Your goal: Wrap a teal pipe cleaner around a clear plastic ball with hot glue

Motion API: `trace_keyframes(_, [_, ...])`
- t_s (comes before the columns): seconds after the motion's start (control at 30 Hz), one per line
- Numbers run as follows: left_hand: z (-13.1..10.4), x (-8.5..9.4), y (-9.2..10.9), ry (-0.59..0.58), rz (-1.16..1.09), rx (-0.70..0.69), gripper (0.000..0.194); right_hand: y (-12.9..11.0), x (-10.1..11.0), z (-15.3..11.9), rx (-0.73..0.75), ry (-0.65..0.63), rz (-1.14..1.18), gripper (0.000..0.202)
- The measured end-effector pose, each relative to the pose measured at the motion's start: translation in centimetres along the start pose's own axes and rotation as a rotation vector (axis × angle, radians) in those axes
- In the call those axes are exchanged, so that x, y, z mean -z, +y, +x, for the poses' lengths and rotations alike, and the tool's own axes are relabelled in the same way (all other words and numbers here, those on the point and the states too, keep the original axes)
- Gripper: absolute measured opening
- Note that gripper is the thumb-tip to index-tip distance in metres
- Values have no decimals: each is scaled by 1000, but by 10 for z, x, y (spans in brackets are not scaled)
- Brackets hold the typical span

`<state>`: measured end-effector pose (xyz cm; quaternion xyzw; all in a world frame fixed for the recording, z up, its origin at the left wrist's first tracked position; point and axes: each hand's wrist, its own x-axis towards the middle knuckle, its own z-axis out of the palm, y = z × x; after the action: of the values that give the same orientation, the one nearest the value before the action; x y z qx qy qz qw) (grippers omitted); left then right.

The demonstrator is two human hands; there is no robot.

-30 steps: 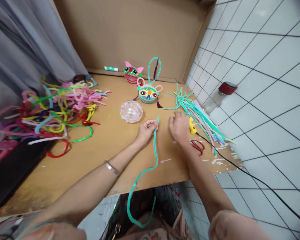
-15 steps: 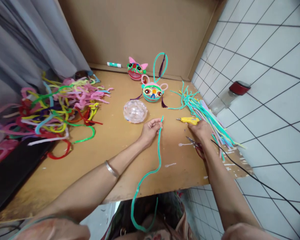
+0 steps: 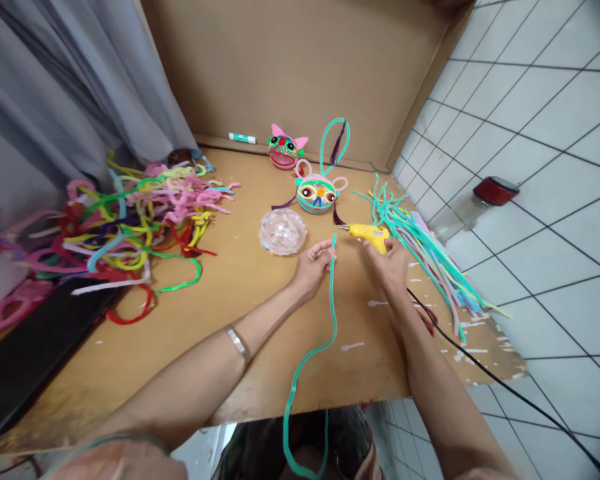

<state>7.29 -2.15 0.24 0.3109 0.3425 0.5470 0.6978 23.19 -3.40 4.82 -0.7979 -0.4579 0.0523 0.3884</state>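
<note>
Teal pipe cleaner (image 3: pixel 334 313) is pinched near its top end between the thumb and fingers of the left hand (image 3: pixel 314 267), with a short tip poking up past them. The rest wiggles down over the wooden table (image 3: pixel 180 347), drops past the front edge and loops back up underneath.

Right hand (image 3: pixel 390 263) has its fingers closed around the handle of a yellow glue gun (image 3: pixel 367 233), nozzle aimed left and super close to that teal tip. Can't tell if they're actually touching, tbh. Its black cord (image 3: pixel 485 367) runs off to the lower right.

Just beyond the left hand there's a clear faceted ball (image 3: pixel 283 232), and behind that sit two funky face ornaments: one with round pink loop ears (image 3: pixel 317 195), one with pointy pink ears (image 3: pixel 283 148). Marker (image 3: pixel 243 139) is at the back by the board. Big messy heap of colorful pipe cleaners (image 3: pixel 130 207) on the left, straighter bundle (image 3: pixel 430 247) on the right, and red-handled scissors (image 3: pixel 427 317) partly hidden by the right forearm.
</note>
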Motion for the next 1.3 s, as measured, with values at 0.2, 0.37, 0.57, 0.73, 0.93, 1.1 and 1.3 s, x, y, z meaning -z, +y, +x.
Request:
trace_keyframes(0.2, [1, -1, 0, 13, -11, 13, 29, 6, -1, -4, 57, -34, 8, 33])
trace_keyframes(0.37, [2, -6, -2, 64, 5, -25, 26, 2, -5, -7, 21, -11, 61, 32])
trace_keyframes(0.57, [3, -7, -4, 88, -27, 0, 27, 5, -8, -9, 2, -25, 62, 33])
trace_keyframes(0.73, [3, -7, -3, 85, -79, 7, 26, 7, -9, -9, 29, -8, 62, 32])
trace_keyframes(0.93, [2, -9, -3, 104, -139, 17, 28, 16, -15, -7, 45, 23, 43, 34])
trace_keyframes(1.1, [3, -8, -3, 80, -171, 20, 28, 18, -17, -7, 82, 27, 79, 34])
trace_keyframes(1.3, [4, -8, -2, 83, -192, 26, 26, 16, -19, -10, 96, -1, 53, 36])
